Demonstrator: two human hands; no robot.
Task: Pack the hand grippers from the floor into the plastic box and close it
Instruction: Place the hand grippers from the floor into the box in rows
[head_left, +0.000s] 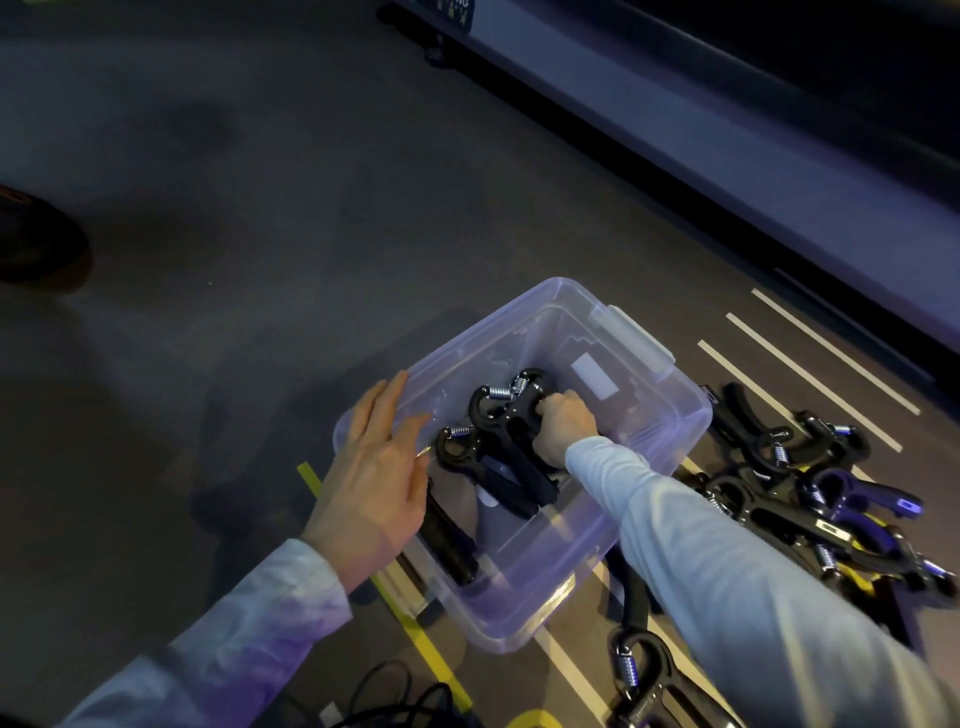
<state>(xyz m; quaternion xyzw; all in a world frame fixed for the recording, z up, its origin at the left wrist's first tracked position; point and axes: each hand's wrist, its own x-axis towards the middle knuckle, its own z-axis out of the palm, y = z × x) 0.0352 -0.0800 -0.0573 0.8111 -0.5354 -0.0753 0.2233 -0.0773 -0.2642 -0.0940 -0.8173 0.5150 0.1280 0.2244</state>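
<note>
The plastic box sits open on the floor, no lid in view. The right hand reaches down inside the box, fingers curled round the handles of a black hand gripper that lies among two or three others on the box bottom. The left hand lies flat and relaxed at the box's left rim, fingers straight, holding nothing, seemingly steadying the wall.

To the right of the box, a heap of hand grippers waits on the floor, and one more gripper lies just in front of the box's near corner, partly under the right sleeve. So packing looks barely begun.

The likely trouble from here is space: the grippers in the box lie crossed and loose, and if the heap goes in the same way, springs and handles may hook together and pile above the rim, so the lid will not seat. The light box could also slide or tip under the right hand's push should the left hand lift away. The gripper under the sleeve could easily be overlooked.
</note>
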